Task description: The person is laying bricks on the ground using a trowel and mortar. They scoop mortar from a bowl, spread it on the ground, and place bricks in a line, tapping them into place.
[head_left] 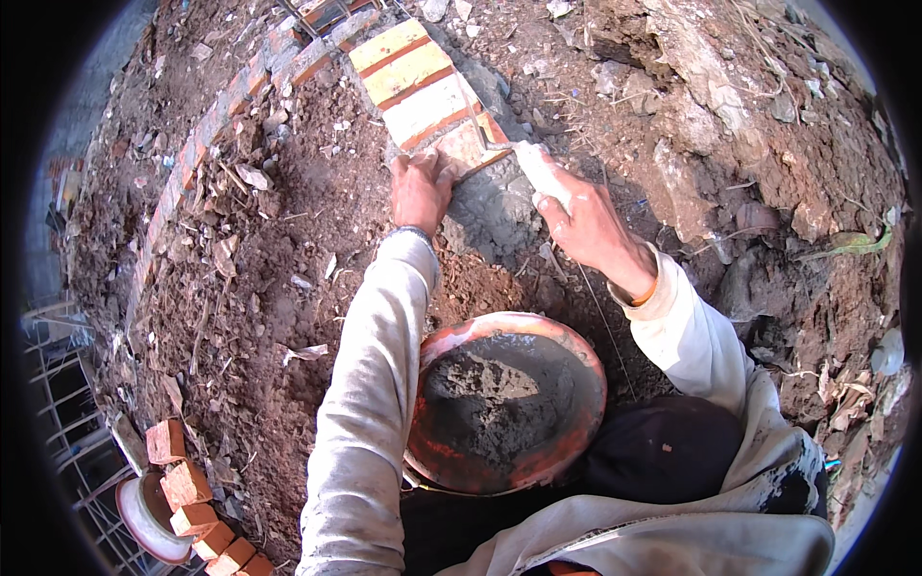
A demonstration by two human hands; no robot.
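A short row of orange bricks (430,108) lies on grey mortar (495,213) over the soil, mortar in its joints. At the near end of the row, my left hand (421,188) is closed with its fingertips against the last brick (461,149). In my right hand (588,223) is a trowel (544,171), gripped by its pale handle. Its bent metal neck reaches over the right end of that same brick; the thin blade shows edge-on and is hard to make out. Between my forearms sits a round reddish basin (579,348) holding wet grey mortar (499,403).
A curved low line of bricks (206,134) runs down the left side. Several loose bricks (185,485) are at the lower left beside a pale bucket (144,528) and a metal bar grid (62,403). Rough, raised soil (711,115) lies right.
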